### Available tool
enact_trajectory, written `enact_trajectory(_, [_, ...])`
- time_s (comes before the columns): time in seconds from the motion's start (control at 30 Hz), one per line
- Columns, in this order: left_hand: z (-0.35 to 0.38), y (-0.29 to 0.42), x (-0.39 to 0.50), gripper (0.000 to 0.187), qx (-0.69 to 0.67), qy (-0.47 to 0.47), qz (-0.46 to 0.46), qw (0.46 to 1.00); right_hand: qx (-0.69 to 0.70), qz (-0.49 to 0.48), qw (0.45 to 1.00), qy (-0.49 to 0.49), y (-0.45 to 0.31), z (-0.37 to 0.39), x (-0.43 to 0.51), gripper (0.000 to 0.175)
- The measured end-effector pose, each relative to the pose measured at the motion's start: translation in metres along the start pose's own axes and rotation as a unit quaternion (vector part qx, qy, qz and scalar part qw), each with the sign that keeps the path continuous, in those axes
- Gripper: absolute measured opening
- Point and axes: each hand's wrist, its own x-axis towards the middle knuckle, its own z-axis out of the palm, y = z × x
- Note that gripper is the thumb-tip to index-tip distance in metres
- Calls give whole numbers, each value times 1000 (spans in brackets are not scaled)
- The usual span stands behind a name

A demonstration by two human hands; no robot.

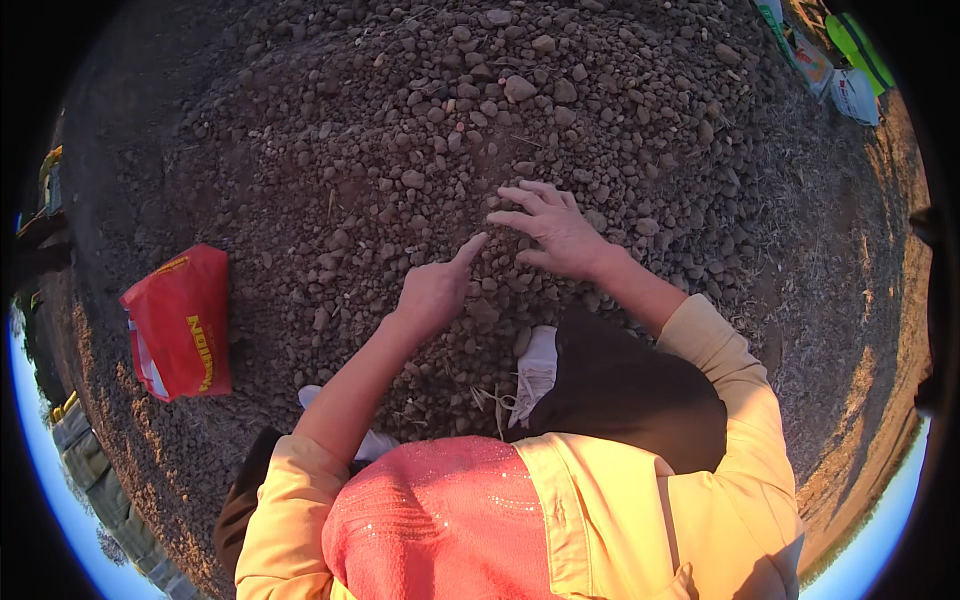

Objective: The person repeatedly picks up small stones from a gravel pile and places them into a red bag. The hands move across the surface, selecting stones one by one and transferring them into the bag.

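A mound of brown soil and rounded stones [420, 180] lies before me. Over its middle, my left hand [436, 289] points its index finger toward the stones; the other fingers are curled under and hidden, so I cannot tell what is in them. My right hand [556, 231] is palm down just to the right, its fingers spread over the stones, with no object visible in its grasp. A narrow gap separates the left index fingertip from the right fingers. Whether the fingertips touch the stones is unclear.
A red bag [184, 322] with yellow lettering stands on the left. White shoes [536, 371] are planted at the mound's near edge. At the far right lie plastic bags [855, 96] and a lime-green item [859, 52]. Dry grass [810, 247] borders the stones on the right.
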Motion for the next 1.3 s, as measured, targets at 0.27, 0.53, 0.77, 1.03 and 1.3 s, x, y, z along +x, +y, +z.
enact_trajectory(0.27, [16, 3, -20, 36, -17, -145, 39, 989, 43, 145, 988, 40, 45, -19, -50, 22])
enact_trajectory(0.53, [22, 9, -10, 20, -419, -40, -62, 905, -182, 93, 979, -23, 26, 14, -44, 13])
enact_trajectory(0.77, [7, 16, -9, 22, -616, -78, -210, 755, -179, 98, 979, 14, 33, 10, -38, 16])
enact_trajectory(1.03, [2, 47, 20, 46, -788, -105, -204, 571, 147, 114, 982, 18, 6, -8, -6, 35])
enact_trajectory(1.3, [9, 37, 22, 29, -778, -120, -188, 587, -183, 201, 960, 69, 66, -6, -66, 41])
